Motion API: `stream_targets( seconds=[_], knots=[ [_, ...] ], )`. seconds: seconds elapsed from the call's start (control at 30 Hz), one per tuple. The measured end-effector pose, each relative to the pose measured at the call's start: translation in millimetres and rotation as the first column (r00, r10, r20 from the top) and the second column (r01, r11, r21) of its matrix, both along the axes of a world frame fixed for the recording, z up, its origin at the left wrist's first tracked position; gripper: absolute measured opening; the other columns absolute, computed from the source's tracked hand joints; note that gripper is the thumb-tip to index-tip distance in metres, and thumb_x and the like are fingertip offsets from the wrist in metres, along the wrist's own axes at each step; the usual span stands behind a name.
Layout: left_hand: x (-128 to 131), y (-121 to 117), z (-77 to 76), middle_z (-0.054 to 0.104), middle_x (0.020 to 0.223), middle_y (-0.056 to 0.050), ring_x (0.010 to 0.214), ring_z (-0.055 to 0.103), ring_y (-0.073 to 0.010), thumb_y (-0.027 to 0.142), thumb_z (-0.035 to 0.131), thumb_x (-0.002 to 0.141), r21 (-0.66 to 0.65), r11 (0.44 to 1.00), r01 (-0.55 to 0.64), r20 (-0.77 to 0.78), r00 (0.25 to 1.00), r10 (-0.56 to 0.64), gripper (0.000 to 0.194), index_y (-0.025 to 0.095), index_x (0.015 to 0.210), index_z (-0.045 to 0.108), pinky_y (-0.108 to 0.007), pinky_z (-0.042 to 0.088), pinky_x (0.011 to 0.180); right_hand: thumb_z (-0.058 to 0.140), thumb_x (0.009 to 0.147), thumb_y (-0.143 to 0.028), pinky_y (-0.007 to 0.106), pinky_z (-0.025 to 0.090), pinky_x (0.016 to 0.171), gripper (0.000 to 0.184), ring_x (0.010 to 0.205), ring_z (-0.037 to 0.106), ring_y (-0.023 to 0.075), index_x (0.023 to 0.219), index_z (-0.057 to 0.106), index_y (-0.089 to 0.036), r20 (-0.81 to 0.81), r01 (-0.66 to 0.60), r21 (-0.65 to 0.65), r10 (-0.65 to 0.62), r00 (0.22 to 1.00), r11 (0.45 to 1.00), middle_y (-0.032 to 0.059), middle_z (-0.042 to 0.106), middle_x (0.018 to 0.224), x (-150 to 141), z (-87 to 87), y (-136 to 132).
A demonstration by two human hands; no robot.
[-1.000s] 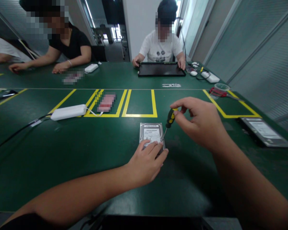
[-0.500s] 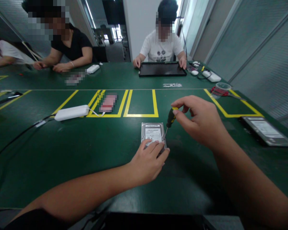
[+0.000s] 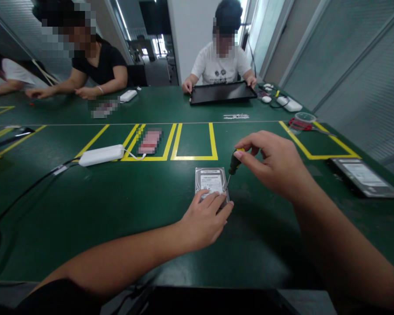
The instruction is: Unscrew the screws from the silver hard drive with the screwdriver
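A silver hard drive [image 3: 211, 180] with a white label lies flat on the green table [image 3: 124, 210]. My left hand [image 3: 204, 221] rests on its near end, fingers spread flat, pressing it down. My right hand [image 3: 273, 164] pinches the top of a small black-and-yellow screwdriver [image 3: 233, 165] between thumb and fingertips. The screwdriver stands nearly upright, and its tip meets the drive's right edge.
A white power adapter [image 3: 101, 155] with cables lies left, by yellow tape boxes [image 3: 193, 141]. A second drive [image 3: 366, 177] sits at the right. A person across the table holds a dark panel [image 3: 221, 92]; other people sit at the far left. Red scissors [image 3: 298, 124] lie at the far right.
My right hand's fingers have shifted on the screwdriver's top, and the handle stands a little more upright. The person opposite has tilted up the dark panel's right side. My left hand stays put.
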State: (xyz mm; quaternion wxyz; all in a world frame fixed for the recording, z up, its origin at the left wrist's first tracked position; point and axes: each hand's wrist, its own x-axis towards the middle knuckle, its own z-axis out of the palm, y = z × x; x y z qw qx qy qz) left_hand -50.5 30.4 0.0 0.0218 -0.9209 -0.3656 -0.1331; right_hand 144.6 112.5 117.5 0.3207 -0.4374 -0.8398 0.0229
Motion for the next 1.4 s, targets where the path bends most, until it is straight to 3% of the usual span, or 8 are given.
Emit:
stream_targets(
  seconds=[0.27, 0.43, 0.83, 1.07, 1.4],
  knots=[
    [0.0, 0.2, -0.8, 0.052, 0.141, -0.014, 0.127, 0.049, -0.0295, 0.032, 0.054, 0.092, 0.010, 1.000, -0.003, -0.007, 1.000, 0.004, 0.049, 0.018, 0.138, 0.049, -0.051, 0.031, 0.109, 0.058, 0.087, -0.028, 0.032, 0.045, 0.073, 0.011, 0.079, 0.061, 0.0185, 0.090, 0.067, -0.022, 0.030, -0.007, 0.025, 0.006, 1.000, 1.000, 0.0034, 0.068, 0.088, 1.0, 1.0, -3.3],
    [0.4, 0.0, -1.5, 0.053, 0.140, -0.014, 0.126, 0.050, -0.0293, 0.033, 0.055, 0.091, 0.021, 1.000, -0.005, -0.011, 1.000, 0.006, 0.048, 0.019, 0.137, 0.050, -0.051, 0.031, 0.109, 0.057, 0.086, -0.027, 0.031, 0.044, 0.070, 0.020, 0.073, 0.061, 0.0174, 0.101, 0.068, -0.020, 0.039, 0.033, 0.032, -0.034, 0.999, 0.999, 0.0042, 0.069, 0.087, 1.6, 0.4, -5.5],
    [0.5, 0.9, -1.9, 0.051, 0.142, -0.015, 0.126, 0.050, -0.0305, 0.032, 0.055, 0.091, 0.020, 1.000, 0.001, -0.002, 1.000, -0.001, 0.050, 0.018, 0.138, 0.050, -0.053, 0.032, 0.108, 0.058, 0.089, -0.031, 0.030, 0.043, 0.071, 0.014, 0.077, 0.059, 0.0168, 0.090, 0.067, -0.019, 0.058, -0.006, 0.031, 0.004, 0.998, 0.999, 0.0036, 0.066, 0.087, 2.4, 0.9, -3.3],
    [0.0, 1.1, -2.7, 0.051, 0.143, -0.014, 0.127, 0.049, -0.0307, 0.032, 0.054, 0.092, 0.006, 1.000, 0.000, 0.003, 1.000, 0.000, 0.050, 0.018, 0.139, 0.049, -0.053, 0.031, 0.109, 0.059, 0.086, -0.025, 0.029, 0.043, 0.070, 0.018, 0.075, 0.059, 0.0160, 0.100, 0.066, -0.016, 0.037, 0.032, 0.052, -0.034, 0.999, 0.998, 0.0046, 0.067, 0.088, 1.5, -0.6, -4.7],
    [-0.2, 2.1, -3.5, 0.050, 0.143, -0.014, 0.128, 0.048, -0.0303, 0.033, 0.052, 0.093, -0.015, 1.000, 0.008, 0.008, 1.000, -0.008, 0.049, 0.018, 0.139, 0.048, -0.054, 0.030, 0.110, 0.057, 0.090, -0.030, 0.031, 0.043, 0.071, 0.015, 0.077, 0.057, 0.0167, 0.093, 0.066, -0.018, 0.062, -0.002, 0.031, 0.000, 0.998, 1.000, 0.0051, 0.065, 0.088, -0.6, -0.8, -2.1]
  ],
)
